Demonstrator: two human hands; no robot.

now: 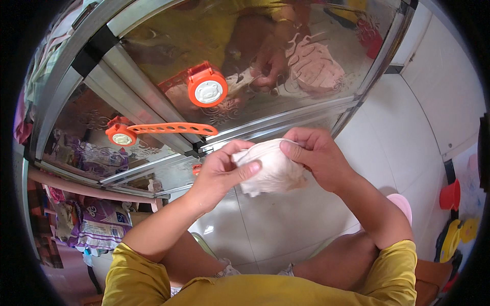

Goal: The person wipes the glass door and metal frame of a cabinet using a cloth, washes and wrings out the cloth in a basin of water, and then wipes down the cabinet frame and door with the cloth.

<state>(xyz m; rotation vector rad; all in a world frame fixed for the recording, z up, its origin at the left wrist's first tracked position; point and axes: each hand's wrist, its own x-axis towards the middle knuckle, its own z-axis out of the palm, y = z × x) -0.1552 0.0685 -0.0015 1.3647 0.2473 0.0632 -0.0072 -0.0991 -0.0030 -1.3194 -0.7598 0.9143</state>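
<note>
A small white cloth (271, 172), bunched and folded, hangs between my hands in front of a glossy cabinet. My left hand (233, 168) pinches its left side, the thumb lying over the fabric. At the upper right edge, my right hand (314, 153) grips it between thumb and fingers. Beyond the hands, an orange child safety latch with a white bear-face button (208, 88) is fixed to the cabinet door (237, 46). A second orange latch (121, 132) is on the neighbouring door, its perforated strap (172, 129) reaching toward my left hand.
Purple plastic packages (103, 222) sit on a low shelf at the left. Pale floor tiles (245, 229) lie below my hands. A red cup (449, 194) and yellow items (451, 241) are at the far right, with a pink rounded object (400, 204) beside my right forearm.
</note>
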